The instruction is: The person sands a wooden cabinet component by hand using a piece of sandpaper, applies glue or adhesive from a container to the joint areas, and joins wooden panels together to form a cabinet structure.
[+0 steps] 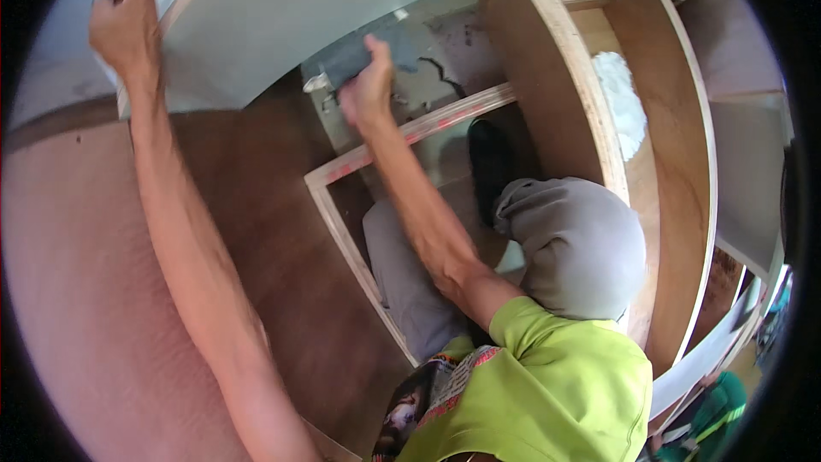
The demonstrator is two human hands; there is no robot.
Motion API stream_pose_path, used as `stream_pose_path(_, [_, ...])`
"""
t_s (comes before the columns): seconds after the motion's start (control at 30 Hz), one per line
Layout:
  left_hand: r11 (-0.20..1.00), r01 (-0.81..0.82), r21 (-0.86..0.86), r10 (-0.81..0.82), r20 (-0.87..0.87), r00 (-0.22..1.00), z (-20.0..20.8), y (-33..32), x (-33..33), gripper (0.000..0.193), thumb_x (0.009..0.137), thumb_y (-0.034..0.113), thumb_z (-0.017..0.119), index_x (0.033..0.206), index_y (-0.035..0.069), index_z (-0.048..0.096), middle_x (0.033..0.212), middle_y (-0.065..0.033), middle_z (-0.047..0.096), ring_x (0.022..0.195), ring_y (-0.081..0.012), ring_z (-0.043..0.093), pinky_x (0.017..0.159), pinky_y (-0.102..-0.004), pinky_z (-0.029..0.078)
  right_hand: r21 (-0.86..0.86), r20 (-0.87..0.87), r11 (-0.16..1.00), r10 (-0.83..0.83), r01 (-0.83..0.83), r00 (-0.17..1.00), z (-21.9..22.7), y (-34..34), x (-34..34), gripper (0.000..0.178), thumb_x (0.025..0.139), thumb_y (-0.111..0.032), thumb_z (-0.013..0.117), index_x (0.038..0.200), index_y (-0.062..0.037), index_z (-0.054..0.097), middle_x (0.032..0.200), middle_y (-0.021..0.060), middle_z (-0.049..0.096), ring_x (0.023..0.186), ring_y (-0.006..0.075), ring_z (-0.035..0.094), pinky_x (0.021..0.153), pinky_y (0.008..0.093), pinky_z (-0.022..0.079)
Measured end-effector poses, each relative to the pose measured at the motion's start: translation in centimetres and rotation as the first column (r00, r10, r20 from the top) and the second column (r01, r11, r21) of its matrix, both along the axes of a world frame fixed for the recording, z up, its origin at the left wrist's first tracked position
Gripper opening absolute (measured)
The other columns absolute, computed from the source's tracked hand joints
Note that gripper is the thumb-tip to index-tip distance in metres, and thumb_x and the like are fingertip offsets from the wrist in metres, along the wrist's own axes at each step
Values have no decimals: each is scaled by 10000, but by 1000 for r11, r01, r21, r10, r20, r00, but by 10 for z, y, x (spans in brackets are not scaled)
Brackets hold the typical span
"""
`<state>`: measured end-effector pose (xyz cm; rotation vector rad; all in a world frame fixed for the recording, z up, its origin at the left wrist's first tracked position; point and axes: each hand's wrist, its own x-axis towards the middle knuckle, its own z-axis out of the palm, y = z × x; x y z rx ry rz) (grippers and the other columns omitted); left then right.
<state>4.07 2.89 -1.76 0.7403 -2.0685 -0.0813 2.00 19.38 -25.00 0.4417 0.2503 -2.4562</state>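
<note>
At the upper left, my left hand (126,21) is raised beside the edge of a pale grey panel (299,21). Its fingers are curled closed, and whatever they hold is too small to make out. My right hand (369,90) reaches forward below the panel, over the near part of a wooden frame bar. The thumb points up while the fingers are blurred and partly hidden. Just behind that hand lies a flat dark grey piece (342,51), and I cannot tell whether the hand touches it.
A pale wooden frame (453,111) surrounds my lower legs. On the right stands an open plywood cabinet (547,60) with a white crumpled material (620,107) inside. A large brown board (77,274) fills the left. Part of a person in green (718,411) shows at lower right.
</note>
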Motion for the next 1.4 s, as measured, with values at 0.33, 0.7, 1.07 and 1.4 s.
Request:
stream_pose_path(0.33, [998,43,52,-39,-79,996,-3,13,-8,370,864,306,592,1066,22,715,954,-96,730,912,-190,668,854,-277,478,492,30,860,-177,140,984,-39,67,53,349,943,-290,505,1117,2,587,1126,71,594,1055,190,552,968,349,412])
stream_pose_path(0.7, [978,11,-208,-69,-274,959,-88,123,0,239,950,79,508,1069,-84,635,1048,-173,674,954,-253,649,881,-354,500,554,150,828,-199,84,969,-7,103,62,339,925,-285,547,1107,-3,598,1092,48,584,1002,168,556,876,310,438])
stream_pose_path(1.07, [181,876,447,620,-743,251,-250,94,94,594,935,183,493,1445,-17,265,1521,-190,282,1404,-374,305,1141,-554,288,536,96,836,-197,116,976,-22,112,72,329,920,-265,555,1099,7,604,1083,77,602,1007,202,577,895,336,450])
stream_pose_path(1.4, [260,877,403,697,-708,118,-246,68,103,494,924,118,480,1385,-16,364,1442,-146,383,1372,-331,355,1119,-549,334,577,-57,790,-213,207,975,-34,130,59,324,913,-229,568,1140,1,596,1112,70,597,1027,191,573,913,332,444])
